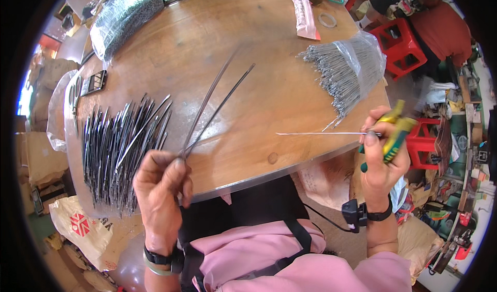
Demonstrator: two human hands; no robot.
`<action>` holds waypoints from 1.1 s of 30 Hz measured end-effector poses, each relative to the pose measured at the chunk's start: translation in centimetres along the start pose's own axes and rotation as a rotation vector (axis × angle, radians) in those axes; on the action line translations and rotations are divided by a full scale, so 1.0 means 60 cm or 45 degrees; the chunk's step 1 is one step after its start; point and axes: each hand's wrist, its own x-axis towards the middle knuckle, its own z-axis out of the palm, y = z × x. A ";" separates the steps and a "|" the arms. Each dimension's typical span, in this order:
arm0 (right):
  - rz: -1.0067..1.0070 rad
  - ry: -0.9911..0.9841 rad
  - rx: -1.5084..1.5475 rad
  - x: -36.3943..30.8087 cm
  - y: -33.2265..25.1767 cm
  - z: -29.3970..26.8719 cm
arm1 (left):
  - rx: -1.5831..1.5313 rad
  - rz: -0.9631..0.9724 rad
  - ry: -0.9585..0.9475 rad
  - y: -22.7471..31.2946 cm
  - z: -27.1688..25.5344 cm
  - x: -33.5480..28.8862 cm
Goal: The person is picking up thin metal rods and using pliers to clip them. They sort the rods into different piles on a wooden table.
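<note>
My left hand is closed, pinching two long dark thin rods at their lower ends; they fan apart toward the table's middle, and one is blurred. My right hand is closed around pliers with yellow-and-green handles. Between its thumb and fingers it also holds a thin metal wire, which points left over the table's near edge. Just left of my left hand lies a heap of dark, shiny rods. A bundle of thin grey wires, partly wrapped in clear plastic, rests beyond my right hand.
The wooden table has a curved near edge. On it lie a plastic-wrapped bundle, a phone-like black device, scissors, a pink packet and a clear ring. Red stools stand at the right, near another person.
</note>
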 end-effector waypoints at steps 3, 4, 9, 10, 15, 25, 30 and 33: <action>0.190 -0.114 -0.212 -0.013 -0.003 -0.018 | -0.511 -0.374 -0.153 -0.017 -0.035 -0.035; 0.390 -0.037 -0.026 -0.021 -0.005 -0.016 | -0.651 -0.414 -0.110 -0.024 -0.036 -0.048; 0.964 0.042 1.220 -0.038 0.007 -0.014 | -0.991 -0.428 -0.353 -0.036 -0.044 -0.090; 1.056 0.007 1.422 -0.045 0.021 -0.015 | -0.995 -0.462 -0.419 -0.038 -0.040 -0.093; 0.981 -0.193 1.916 -0.067 0.039 0.038 | -0.929 -0.665 -0.597 -0.041 0.004 -0.072; 0.457 -0.494 0.553 -0.022 0.011 0.011 | -0.247 -0.343 -0.441 -0.076 0.003 -0.083; 0.168 -0.736 0.041 -0.022 -0.022 0.029 | -0.029 -0.383 -0.532 -0.067 0.011 -0.089; -0.338 -1.010 -0.379 0.008 -0.045 0.059 | -0.004 -0.516 -0.597 -0.066 0.006 -0.083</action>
